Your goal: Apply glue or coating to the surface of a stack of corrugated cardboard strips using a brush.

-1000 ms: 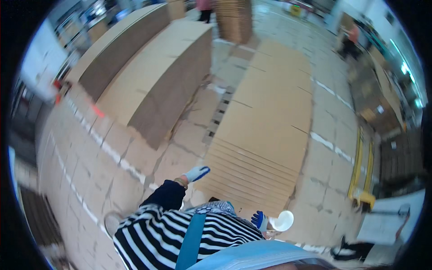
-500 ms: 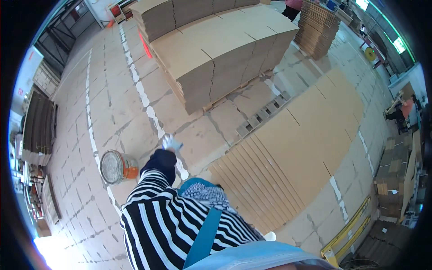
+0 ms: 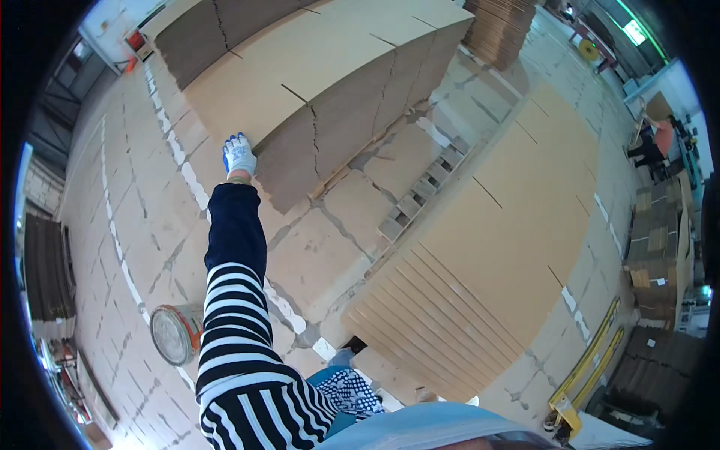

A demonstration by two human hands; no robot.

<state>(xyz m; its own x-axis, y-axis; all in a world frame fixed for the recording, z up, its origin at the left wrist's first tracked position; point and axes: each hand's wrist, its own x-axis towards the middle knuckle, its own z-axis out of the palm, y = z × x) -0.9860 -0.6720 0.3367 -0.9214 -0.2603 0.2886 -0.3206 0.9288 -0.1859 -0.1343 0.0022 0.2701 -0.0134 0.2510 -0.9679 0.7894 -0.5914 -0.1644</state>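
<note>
My left hand (image 3: 239, 156), in a white glove with blue fingertips, reaches far forward at the end of a striped sleeve with a dark cuff. It is at the near left corner of a tall stack of brown cardboard sheets (image 3: 330, 60). The fingers point away from me and look slightly apart; whether they press on the top sheet is too small to tell. Close on my right lies a lower stack of cardboard sheets (image 3: 517, 217), its near sheets fanned out in steps. My right hand does not show.
A round bucket (image 3: 172, 335) with an orange side stands left of my arm. A slatted pallet edge (image 3: 424, 187) juts out beside the lower stack. A yellow pallet jack (image 3: 592, 364) is at the lower right. A person (image 3: 660, 142) sits at the far right, by more cardboard piles.
My left arm has stretched forward, bringing the hand from above the floor to the tall stack's corner. The view has shifted, and the tall stack appears nearer and further left.
</note>
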